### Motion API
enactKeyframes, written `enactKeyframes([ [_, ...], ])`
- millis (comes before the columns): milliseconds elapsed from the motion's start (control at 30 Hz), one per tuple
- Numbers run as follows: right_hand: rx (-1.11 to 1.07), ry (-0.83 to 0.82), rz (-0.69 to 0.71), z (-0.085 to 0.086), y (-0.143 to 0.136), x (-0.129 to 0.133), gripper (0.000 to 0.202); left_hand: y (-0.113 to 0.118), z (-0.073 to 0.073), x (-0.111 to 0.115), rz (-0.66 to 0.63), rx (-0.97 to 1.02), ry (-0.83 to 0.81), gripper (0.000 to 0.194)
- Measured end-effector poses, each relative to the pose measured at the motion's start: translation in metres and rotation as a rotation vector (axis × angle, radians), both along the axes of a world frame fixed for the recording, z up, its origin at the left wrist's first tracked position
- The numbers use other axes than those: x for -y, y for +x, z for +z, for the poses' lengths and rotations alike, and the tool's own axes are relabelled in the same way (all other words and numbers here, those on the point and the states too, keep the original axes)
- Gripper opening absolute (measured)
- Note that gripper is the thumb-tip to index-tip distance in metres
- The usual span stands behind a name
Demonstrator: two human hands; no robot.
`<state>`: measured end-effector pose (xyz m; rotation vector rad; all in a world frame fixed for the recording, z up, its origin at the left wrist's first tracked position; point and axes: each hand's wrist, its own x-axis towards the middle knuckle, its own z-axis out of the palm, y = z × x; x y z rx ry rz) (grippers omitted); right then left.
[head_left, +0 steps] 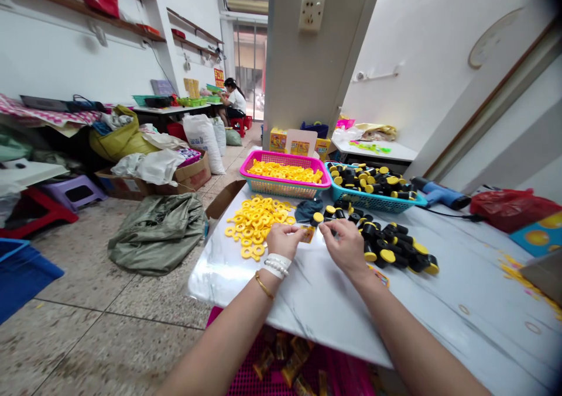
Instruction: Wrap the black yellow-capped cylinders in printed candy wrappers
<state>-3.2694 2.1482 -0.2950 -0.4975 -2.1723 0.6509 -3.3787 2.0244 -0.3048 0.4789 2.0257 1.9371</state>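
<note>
My left hand (284,241) pinches a small orange-yellow printed card (308,234) above the white marbled table (302,302). Just right of the card is my right hand (343,244), its fingers curled; whether something small is between them cannot be made out. Beside my left hand lies a pile of yellow ring-shaped pieces (257,220). Black cylinders with yellow caps (395,247) are heaped to the right of my right hand. Another printed card (379,275) lies partly hidden by my right forearm.
A pink basket (285,181) of yellow pieces and a blue basket (373,202) of black cylinders stand behind. At right are a blue tool (441,194) and red bag (513,209). Wrapped packets (292,368) lie below the table edge. A person (235,100) sits far back.
</note>
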Motion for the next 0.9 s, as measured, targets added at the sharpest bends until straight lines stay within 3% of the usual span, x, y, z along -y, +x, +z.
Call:
enactKeyframes([
  [100,0.187,0.367,-0.074,0.009,-0.013,-0.016,0.028,0.001,0.006,0.003,0.008,-0.072,-0.019,0.011],
  [167,0.334,0.506,-0.072,0.011,-0.025,-0.023,0.029,0.002,0.007,0.002,-0.042,-0.064,-0.015,0.012],
  [300,0.41,0.524,-0.016,0.01,-0.041,-0.027,0.02,0.001,0.001,-0.001,-0.119,0.058,0.025,0.019],
  [433,0.336,0.44,-0.045,0.013,-0.027,-0.021,0.021,-0.002,-0.007,-0.005,-0.122,0.242,0.093,0.024],
  [500,0.211,0.213,-0.04,0.015,-0.012,-0.017,0.03,-0.002,-0.008,-0.005,-0.138,0.348,0.135,0.024],
  [633,-0.143,-0.754,0.229,0.014,0.009,-0.002,0.038,-0.004,-0.004,-0.004,-0.204,0.539,0.227,0.018],
  [667,-0.191,-0.914,0.289,0.012,0.01,0.001,0.039,-0.005,-0.003,-0.003,-0.22,0.581,0.249,0.015],
  [733,-0.23,-1.06,0.343,0.006,0.008,0.007,0.039,-0.006,0.0,-0.002,-0.26,0.662,0.286,0.011],
  [900,-0.213,-1.062,0.318,-0.004,0.0,0.007,0.039,-0.009,0.004,-0.001,-0.346,0.817,0.36,0.004],
])
